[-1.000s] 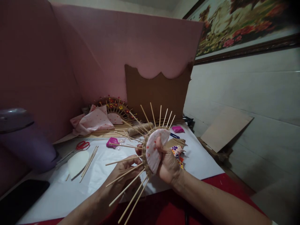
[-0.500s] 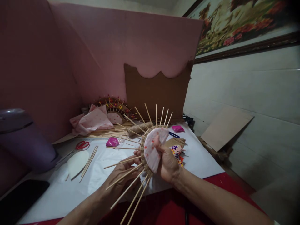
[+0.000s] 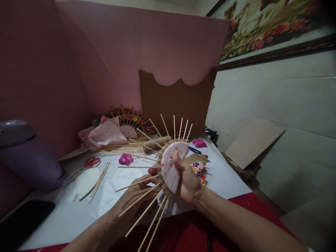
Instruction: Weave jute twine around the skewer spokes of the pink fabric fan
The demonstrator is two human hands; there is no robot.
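A half-round fabric-covered piece [image 3: 169, 164], white with small orange-red spots, is held up over the table. Brown twine edges its curve, and thin wooden sticks [image 3: 139, 182] fan out from that edge. My right hand [image 3: 190, 182] grips the flat side, thumb lying on the fabric face and the other fingers hidden behind. On the curved side, my left hand [image 3: 140, 192] reaches among the sticks, its fingertips at the twine edge and partly hidden. It is closed on the twine border or a stick there; which one I cannot tell.
White paper [image 3: 110, 189] covers the table. Red scissors [image 3: 92, 161], a white cutout [image 3: 88, 182], loose sticks [image 3: 100, 182] and a black phone-like slab [image 3: 28, 220] lie left. Behind are pink cloth [image 3: 105, 133], a twine roll [image 3: 154, 144] and a decorated fan [image 3: 128, 119]. Brown cardboard [image 3: 175, 105] stands upright.
The half-round piece and its sticks have shifted very slightly, with the upper sticks tipping a little left. Both hands keep nearly the same hold.
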